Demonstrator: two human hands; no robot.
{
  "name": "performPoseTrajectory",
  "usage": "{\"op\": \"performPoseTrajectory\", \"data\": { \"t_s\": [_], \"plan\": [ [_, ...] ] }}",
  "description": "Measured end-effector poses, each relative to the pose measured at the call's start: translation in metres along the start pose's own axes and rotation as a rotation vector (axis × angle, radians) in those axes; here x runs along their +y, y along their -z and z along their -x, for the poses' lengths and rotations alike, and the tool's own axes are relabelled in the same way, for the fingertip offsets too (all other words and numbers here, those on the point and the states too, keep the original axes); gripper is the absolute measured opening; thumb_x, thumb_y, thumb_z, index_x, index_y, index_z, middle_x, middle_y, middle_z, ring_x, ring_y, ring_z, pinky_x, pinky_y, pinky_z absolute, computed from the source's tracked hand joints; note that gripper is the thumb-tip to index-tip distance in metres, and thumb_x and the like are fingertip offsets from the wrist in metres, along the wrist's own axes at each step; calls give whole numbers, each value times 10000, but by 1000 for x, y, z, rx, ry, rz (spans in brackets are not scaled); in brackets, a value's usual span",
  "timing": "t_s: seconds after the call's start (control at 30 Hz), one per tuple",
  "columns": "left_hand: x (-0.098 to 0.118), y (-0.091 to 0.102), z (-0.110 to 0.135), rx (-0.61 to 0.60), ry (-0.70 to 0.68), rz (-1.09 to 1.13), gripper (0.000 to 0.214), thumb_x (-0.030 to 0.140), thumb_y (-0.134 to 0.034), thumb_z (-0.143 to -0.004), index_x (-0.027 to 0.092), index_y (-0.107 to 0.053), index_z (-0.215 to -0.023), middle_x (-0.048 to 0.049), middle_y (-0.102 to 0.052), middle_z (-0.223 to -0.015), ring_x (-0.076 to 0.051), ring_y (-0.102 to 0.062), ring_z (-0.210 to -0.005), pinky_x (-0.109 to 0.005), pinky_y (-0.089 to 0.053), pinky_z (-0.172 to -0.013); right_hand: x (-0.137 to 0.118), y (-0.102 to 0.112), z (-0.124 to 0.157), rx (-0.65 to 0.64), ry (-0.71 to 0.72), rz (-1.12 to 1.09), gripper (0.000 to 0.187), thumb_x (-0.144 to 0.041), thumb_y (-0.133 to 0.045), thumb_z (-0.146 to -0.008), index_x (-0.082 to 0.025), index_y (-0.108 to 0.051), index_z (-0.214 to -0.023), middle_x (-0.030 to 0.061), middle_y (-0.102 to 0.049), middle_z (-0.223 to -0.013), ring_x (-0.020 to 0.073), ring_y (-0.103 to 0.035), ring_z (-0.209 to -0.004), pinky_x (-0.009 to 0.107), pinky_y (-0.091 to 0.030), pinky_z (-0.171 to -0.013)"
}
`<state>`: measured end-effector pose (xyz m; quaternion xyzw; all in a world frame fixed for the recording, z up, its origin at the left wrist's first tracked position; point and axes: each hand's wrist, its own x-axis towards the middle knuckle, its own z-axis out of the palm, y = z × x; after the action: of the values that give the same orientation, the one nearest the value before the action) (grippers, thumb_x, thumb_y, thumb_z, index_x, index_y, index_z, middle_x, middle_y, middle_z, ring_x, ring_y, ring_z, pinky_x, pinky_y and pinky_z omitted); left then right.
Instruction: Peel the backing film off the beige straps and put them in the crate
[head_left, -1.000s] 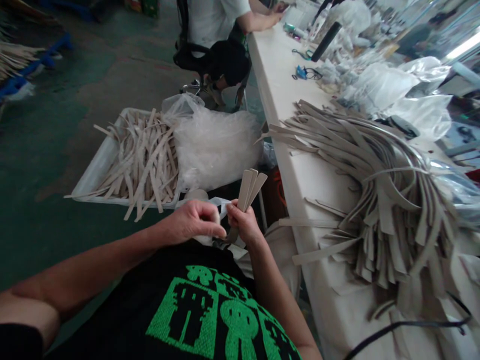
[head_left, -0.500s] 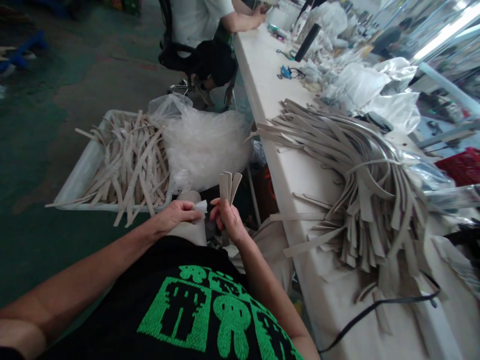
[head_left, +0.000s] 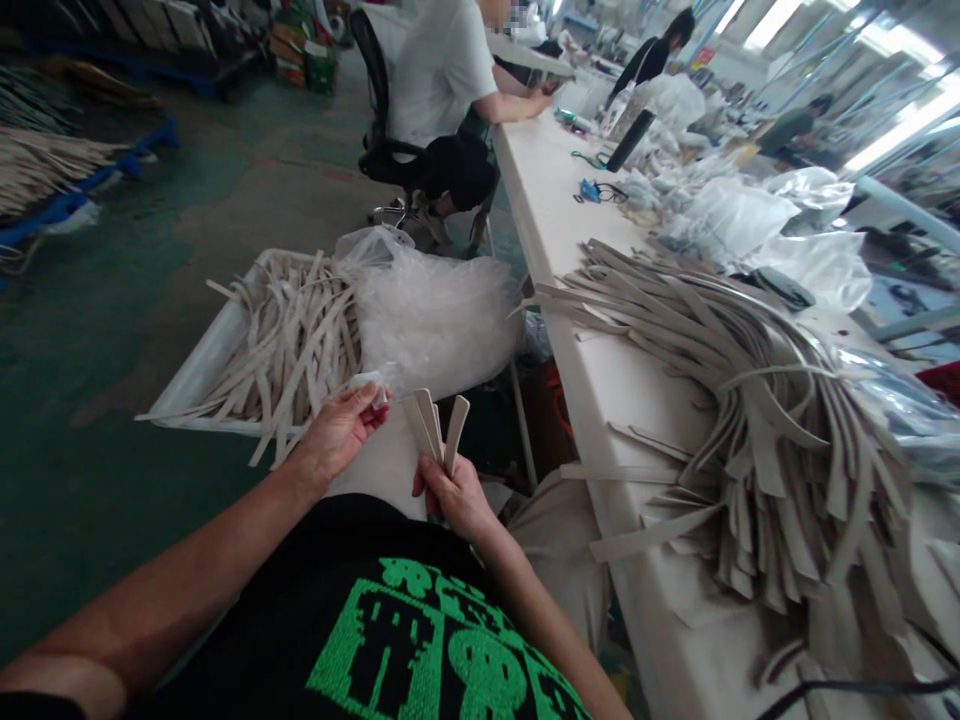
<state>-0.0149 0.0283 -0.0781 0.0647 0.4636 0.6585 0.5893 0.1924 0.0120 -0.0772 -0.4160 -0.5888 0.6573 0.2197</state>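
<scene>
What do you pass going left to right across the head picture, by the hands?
Left hand pinching a white scrap → right hand gripping a few strips → white table → big pile of strips.

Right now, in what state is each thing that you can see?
left hand, shut on a white scrap
right hand, shut on the strips
strips, upright, fanned out
tray, full, on the floor
bag, crumpled, beside the tray
pile, heaped on the table, some ends over its edge
</scene>
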Motion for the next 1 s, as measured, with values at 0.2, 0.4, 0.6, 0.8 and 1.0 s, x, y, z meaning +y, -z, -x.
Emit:
{"op": "performPoseTrajectory", "data": {
  "t_s": [0.2, 0.4, 0.6, 0.8, 1.0],
  "plan": [
    [-12, -3, -1, 24, -23, 40, 372, 349, -1007, -544, 146, -744, -710, -35, -759, -750, -131, -686, -671, -228, -569, -643, 4, -10, -3, -26, -52, 8, 383, -533, -553, -916, -198, -548, -729, -57, -490, -489, 73, -386, -389, 199, -305, -426],
    [-17, -10, 6, -30, -7, 49, 432, 377, -1027, -477, 151, -743, -712, -19, -757, -743, -131, -681, -695, -231, -550, -685, 8, -15, -7, -6, -101, 6, 347, -502, -576, -920, -202, -537, -749, -57, -504, -474, 81, -415, -380, 197, -326, -426],
    [-19, -9, 10, -30, 22, 14, 342, 305, -986, -593, 155, -706, -719, -6, -752, -752, -127, -680, -702, -230, -534, -692, 9, -14, -8, 46, -146, -19, 316, -484, -616, -906, -208, -541, -769, -59, -526, -473, 84, -427, -363, 202, -313, -412],
    [-31, 0, 16, -53, 90, -37, 331, 285, -989, -593, 158, -712, -723, 2, -722, -714, -126, -657, -638, -237, -540, -647, 3, -14, -21, 3, -183, -73, 413, -590, -628, -885, -204, -515, -790, -56, -575, -538, 66, -441, -349, 186, -306, -384],
    [-31, 11, 15, 46, 180, 22, 227, 220, -913, -715, 124, -709, -742, -21, -707, -671, -130, -634, -561, -238, -523, -536, -7, 3, -7, -218, -144, -132, 603, -765, -599, -829, -176, -597, -960, -3, -671, -684, 92, -546, -423, 200, -405, -425]
  ]
}}
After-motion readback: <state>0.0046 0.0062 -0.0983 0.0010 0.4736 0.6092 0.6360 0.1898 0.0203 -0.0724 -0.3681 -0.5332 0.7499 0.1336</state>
